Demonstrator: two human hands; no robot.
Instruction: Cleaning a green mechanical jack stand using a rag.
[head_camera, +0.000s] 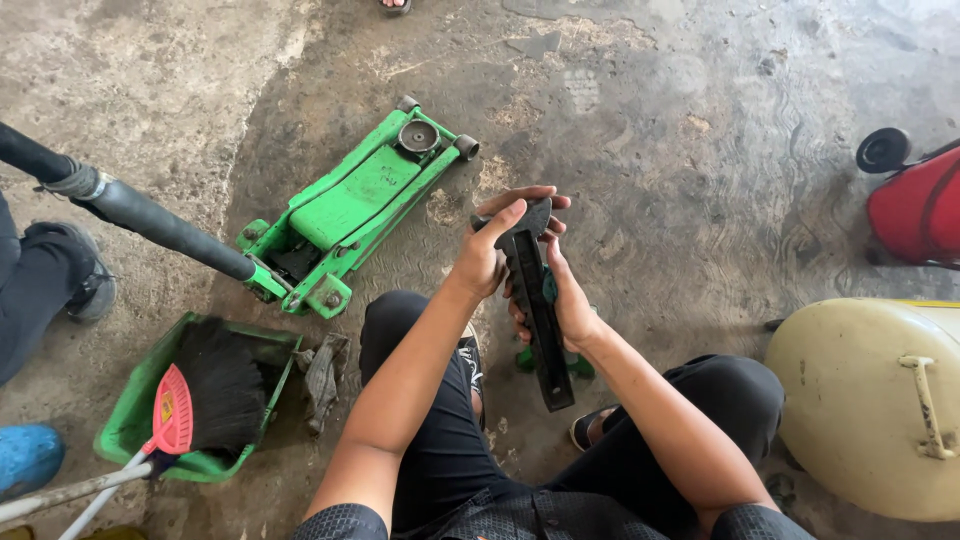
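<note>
- the left hand is wrapped round the top end of a long, flat black bar, thumb raised along its edge, fingers curled over the far side.
- the right hand cups the bar from behind at mid-length, fingers grasping it; something green shows between palm and bar.
- the bar is matte and dark, held nearly upright above the person's knees, its lower end hanging free.
- a glossy green steel floor jack lies on the rough, stained concrete floor, its black padded handle angled away.
- a green plastic dustpan holds a black-bristled broom.
- a smooth cream tank sits at the right.
</note>
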